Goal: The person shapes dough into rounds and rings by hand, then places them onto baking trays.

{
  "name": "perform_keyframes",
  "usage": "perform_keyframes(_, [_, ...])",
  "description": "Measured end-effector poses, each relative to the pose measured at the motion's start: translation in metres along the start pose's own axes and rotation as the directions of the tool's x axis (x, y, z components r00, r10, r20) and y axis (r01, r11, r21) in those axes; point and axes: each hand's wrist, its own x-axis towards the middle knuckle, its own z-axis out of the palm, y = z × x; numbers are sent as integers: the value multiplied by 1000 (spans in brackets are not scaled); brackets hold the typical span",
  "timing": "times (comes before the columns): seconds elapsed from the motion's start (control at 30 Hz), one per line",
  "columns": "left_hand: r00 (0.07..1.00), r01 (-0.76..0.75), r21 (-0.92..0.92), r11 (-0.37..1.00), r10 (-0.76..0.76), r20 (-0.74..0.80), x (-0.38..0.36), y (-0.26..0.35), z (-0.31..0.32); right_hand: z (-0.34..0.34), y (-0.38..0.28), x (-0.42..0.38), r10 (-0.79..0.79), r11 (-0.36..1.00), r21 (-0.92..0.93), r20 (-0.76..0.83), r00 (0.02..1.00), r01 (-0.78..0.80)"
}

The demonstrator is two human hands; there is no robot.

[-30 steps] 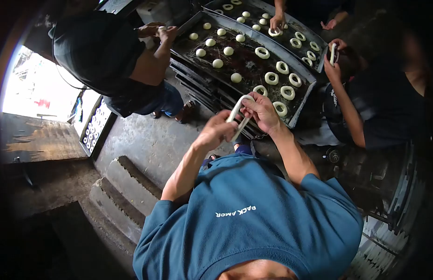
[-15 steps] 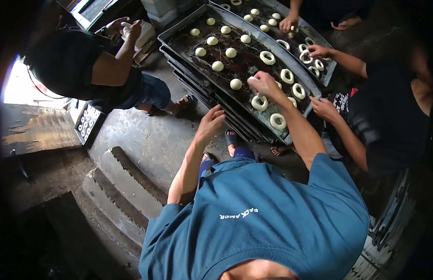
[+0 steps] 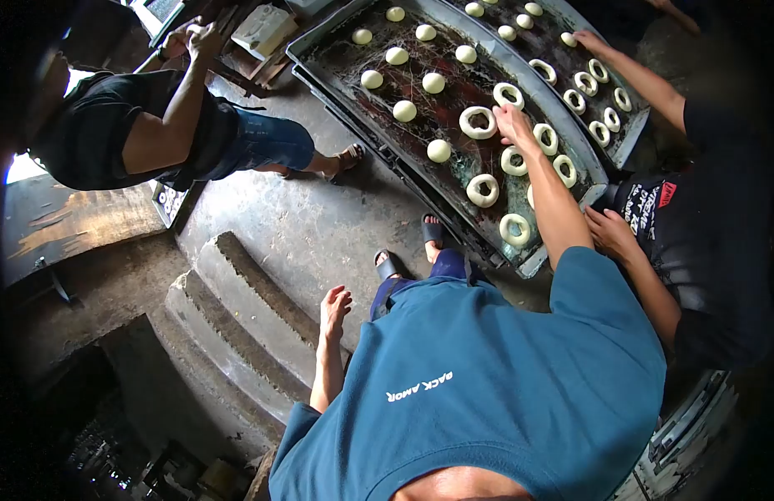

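Note:
My right hand [image 3: 514,126] reaches over the large dark baking tray [image 3: 520,52], its closed fingers at the right edge of a pale dough ring [image 3: 479,123]. Other dough rings lie close around it, one just above [image 3: 509,95] and one just below [image 3: 514,160]. Farther left on the same tray are several round dough balls [image 3: 433,83], the closest being a ball [image 3: 438,150] below and left of the held ring. Away from the tray, my left hand [image 3: 335,309] hangs over the floor with its fingers loosely apart and nothing in them.
A second tray [image 3: 629,149] with dough balls and rings adjoins on the right. There a co-worker's hand [image 3: 589,40] touches a dough ball; another hand [image 3: 610,230] is beside my tray's corner. A person [image 3: 153,125] stands at left. Concrete steps [image 3: 245,309] lie below left.
My right hand has come down to the tray, and a dough ring now shows at its fingers. My left hand has dropped away from the tray's edge toward my side. The camera view has shifted.

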Motion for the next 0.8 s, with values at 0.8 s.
perform_keyframes(0.8, [507, -671, -228, 706, 661, 554, -77, 224, 117, 64, -87, -297, -425, 466, 861, 15, 905, 205])
